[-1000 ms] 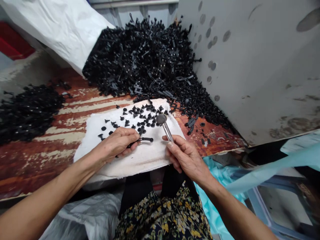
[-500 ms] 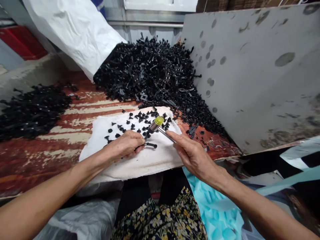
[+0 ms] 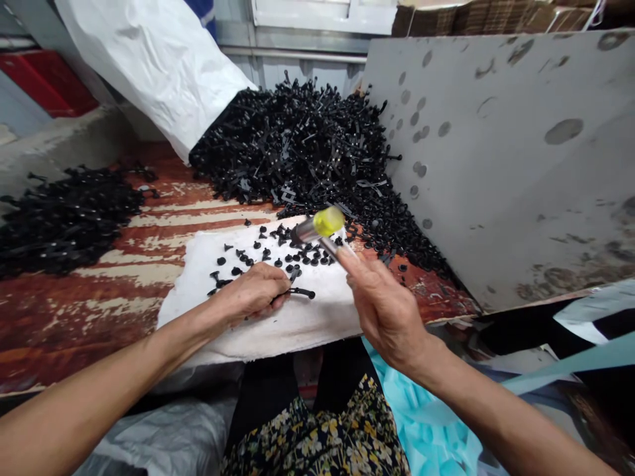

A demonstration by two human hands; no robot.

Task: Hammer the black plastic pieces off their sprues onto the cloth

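My left hand (image 3: 255, 289) is closed, pinching a thin black plastic strip (image 3: 300, 291) flat against the white cloth pad (image 3: 278, 324). My right hand (image 3: 384, 307) is wrapped round the metal handle of a small hammer (image 3: 317, 228) with a yellow-capped head, raised and tilted just above the strip's free end. Several small black plastic studs (image 3: 278, 251) lie scattered on the far half of the cloth, close to the hammer head.
A big heap of black plastic strips (image 3: 302, 145) spills from a white sack (image 3: 159, 59) at the back. A second black heap (image 3: 59, 215) lies left on the worn red table (image 3: 74, 311). A grey spotted board (image 3: 496, 152) stands on the right; light blue plastic (image 3: 426, 423) hangs below.
The hammer head came down onto the strip's end near the studs, then swung back up. My left hand kept the strip pinned in place. The view shifted slightly.
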